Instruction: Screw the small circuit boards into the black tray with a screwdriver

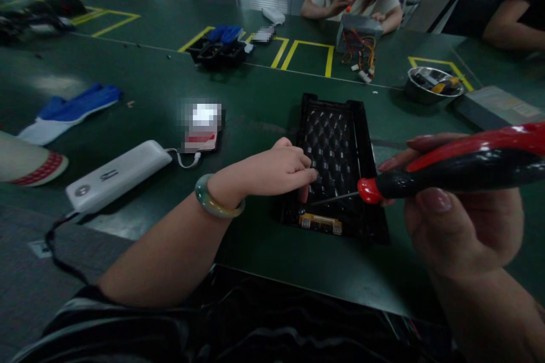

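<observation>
A black computer case front panel with a quilted-looking inner face lies on the green table. At its near end sits a small orange-brown circuit board with silvery ports. My right hand grips a screwdriver by its red and black handle. The thin shaft points left, its tip close to a screw beside the board's left end. My left hand, with a bangle on the wrist, bends its fingers over the panel's left edge and holds it; the undersides of those fingers are hidden.
On the left are a white power bank cabled to a phone, and a blue-and-white glove. A metal bowl of parts stands back right, near a grey metal box. Across the table a person handles a power supply.
</observation>
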Demonstrator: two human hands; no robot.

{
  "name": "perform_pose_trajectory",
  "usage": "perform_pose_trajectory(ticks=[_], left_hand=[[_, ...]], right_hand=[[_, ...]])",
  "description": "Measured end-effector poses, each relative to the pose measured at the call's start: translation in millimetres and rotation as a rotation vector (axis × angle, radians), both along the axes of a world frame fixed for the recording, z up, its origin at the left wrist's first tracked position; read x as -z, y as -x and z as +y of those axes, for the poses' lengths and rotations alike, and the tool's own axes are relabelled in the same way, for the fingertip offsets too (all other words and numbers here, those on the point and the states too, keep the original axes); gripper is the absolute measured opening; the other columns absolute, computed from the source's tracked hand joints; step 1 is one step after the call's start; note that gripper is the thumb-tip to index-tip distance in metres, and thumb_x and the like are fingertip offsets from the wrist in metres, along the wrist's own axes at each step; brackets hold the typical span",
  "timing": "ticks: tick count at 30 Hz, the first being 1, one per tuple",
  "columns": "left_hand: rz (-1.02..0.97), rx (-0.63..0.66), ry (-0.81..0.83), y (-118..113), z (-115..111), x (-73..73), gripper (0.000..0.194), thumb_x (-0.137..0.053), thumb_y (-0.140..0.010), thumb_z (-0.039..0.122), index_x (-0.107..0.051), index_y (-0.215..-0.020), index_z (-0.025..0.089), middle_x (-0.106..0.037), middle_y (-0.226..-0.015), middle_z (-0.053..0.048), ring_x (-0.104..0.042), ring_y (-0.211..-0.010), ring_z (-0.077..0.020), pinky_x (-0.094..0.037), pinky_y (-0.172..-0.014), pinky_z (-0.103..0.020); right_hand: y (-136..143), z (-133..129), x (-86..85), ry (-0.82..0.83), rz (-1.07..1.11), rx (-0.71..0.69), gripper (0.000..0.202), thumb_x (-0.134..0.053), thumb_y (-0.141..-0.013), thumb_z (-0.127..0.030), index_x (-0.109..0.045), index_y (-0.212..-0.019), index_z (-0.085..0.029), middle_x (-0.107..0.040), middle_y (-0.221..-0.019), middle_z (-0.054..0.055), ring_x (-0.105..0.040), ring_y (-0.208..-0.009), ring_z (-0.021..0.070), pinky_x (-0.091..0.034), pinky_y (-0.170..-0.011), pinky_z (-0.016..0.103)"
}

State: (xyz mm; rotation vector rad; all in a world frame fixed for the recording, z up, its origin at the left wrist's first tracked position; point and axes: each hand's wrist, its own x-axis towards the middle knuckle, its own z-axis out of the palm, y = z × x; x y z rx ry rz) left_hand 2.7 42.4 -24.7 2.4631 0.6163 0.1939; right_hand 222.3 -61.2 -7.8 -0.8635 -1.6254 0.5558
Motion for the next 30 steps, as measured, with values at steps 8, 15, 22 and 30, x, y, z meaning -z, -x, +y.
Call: perform_pose_trajectory(ticks=[8, 15, 22, 30], left_hand=[[0.015, 0.046, 0.059, 0, 0, 0.5, 0.052, -0.039, -0.103, 0.027, -0.079, -0.071, 0.021, -0.073, -0.079, 0.0, -0.061, -0.08, -0.0145, -0.026, -0.096, -0.035], [0.061, 0.049, 0.055, 0, -1, -0.9, 0.053, -0.038, -0.104, 0.028, -0.079, -0.071, 0.02, -0.075, -0.081, -0.001, -0.062, -0.081, -0.0143, -0.026, -0.097, -0.035], [0.061, 0.069, 0.039, 1, 0, 1.5, 0.051, -0.039, -0.104, 0.027, -0.079, -0.073, 0.021, -0.074, -0.082, 0.001, -0.062, -0.081, -0.0137, -0.026, -0.097, -0.035], [0.072, 0.083, 0.051, 0, 1, 3.7, 0.052, -0.038, -0.104, 0.027, -0.079, -0.072, 0.021, -0.075, -0.083, 0.0, -0.062, -0.082, -0.0147, -0.024, -0.097, -0.035]], right_hand=[[5, -1, 10.2, 0.11, 0.147, -0.087, 0.032, -0.071, -0.088, -0.023, -0.068, -0.12, -0.023, -0.066, -0.115, 0.006, -0.067, -0.089, 0.0176, -0.06, -0.076, 0.031], [3, -2, 9.7, 0.127, 0.082, -0.097, 0.035, -0.069, -0.088, -0.019, -0.067, -0.123, -0.024, -0.067, -0.112, 0.005, -0.066, -0.098, 0.0199, -0.055, -0.087, 0.035], [-2, -4, 3.4, 0.182, -0.01, -0.124, 0.043, -0.065, -0.092, -0.024, -0.062, -0.134, -0.027, -0.066, -0.109, 0.006, -0.065, -0.093, 0.0208, -0.054, -0.094, 0.041], [0, -4, -0.9, 0.225, -0.065, -0.172, 0.056, -0.06, -0.094, -0.031, -0.045, -0.148, -0.032, -0.06, -0.104, 0.005, -0.059, -0.091, 0.0201, -0.054, -0.089, 0.038]])
